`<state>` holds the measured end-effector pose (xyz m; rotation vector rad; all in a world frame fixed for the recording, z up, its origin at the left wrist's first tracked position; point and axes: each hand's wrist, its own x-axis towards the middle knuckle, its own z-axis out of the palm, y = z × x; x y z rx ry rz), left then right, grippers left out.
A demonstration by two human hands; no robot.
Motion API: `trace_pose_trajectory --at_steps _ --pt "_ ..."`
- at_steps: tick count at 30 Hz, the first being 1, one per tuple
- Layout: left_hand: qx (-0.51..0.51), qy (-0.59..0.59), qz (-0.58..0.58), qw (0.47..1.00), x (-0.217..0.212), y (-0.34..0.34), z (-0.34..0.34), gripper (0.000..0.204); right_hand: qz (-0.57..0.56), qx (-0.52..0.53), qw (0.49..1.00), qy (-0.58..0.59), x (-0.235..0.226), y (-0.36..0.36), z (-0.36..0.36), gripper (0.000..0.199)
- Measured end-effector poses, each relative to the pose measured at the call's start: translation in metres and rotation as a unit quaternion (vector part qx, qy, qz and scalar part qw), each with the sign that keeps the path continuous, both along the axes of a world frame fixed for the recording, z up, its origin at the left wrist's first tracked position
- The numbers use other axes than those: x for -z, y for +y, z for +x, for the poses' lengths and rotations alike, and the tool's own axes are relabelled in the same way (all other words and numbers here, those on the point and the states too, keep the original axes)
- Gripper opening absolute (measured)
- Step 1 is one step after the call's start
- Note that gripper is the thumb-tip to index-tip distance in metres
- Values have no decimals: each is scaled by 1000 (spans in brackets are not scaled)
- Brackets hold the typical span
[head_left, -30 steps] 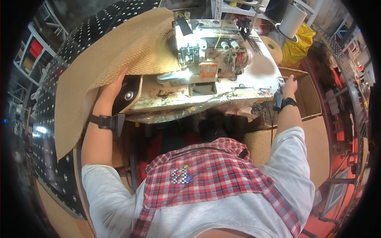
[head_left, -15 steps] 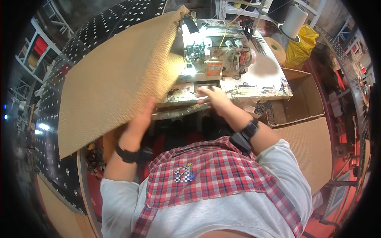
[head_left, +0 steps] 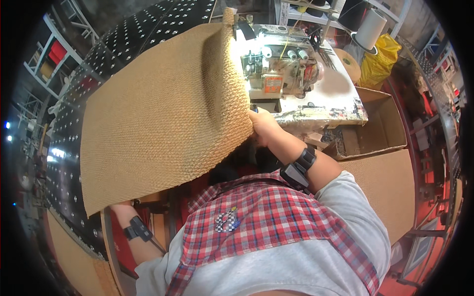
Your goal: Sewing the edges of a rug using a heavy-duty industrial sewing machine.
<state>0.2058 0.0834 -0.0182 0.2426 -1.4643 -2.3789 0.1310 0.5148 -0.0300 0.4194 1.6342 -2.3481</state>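
A large tan woven mat (head_left: 153, 108) spreads over the left side of the work table and bends up along its right edge, against the sewing machine (head_left: 276, 64). That right edge is pinched by my right hand (head_left: 265, 126), just in front of the machine. My left hand (head_left: 122, 207) reaches under the mat's near left edge; its fingers are hidden beneath the mat. The lit needle area of the machine is partly covered by the raised edge.
A cardboard box (head_left: 380, 123) with dark scraps stands right of the white machine table (head_left: 340, 98). Behind it are a yellow bag (head_left: 379, 61) and a white thread cone (head_left: 370, 29). A black studded table (head_left: 64, 163) lies left. Another tan mat (head_left: 385, 187) is at right.
The mat has unfolded toward me and to the right, showing its other face. My left hand moved down-left beneath it, and my right hand took hold of its right edge.
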Motion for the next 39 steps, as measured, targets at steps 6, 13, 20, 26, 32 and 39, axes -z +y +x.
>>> trace_pose_trajectory --at_steps 6,13,20,26,32,39 --pt "-162 -63 -523 835 -51 -13 -103 53 47 7 999 19 35 9 -30 28" --pt "-183 -193 -155 951 -18 -89 -154 62 9 46 998 38 9 -11 -29 30" --pt "-87 -123 71 986 -14 -43 -60 49 -42 71 995 51 22 -3 -40 34" --pt "-121 -47 103 986 -22 8 48 52 18 51 995 80 21 -11 -34 32" --pt "-132 -27 128 983 -17 35 79 47 -34 39 995 82 18 -16 -30 30" --pt "-69 -26 124 990 -10 58 84 42 -6 35 996 80 4 -16 -21 30"
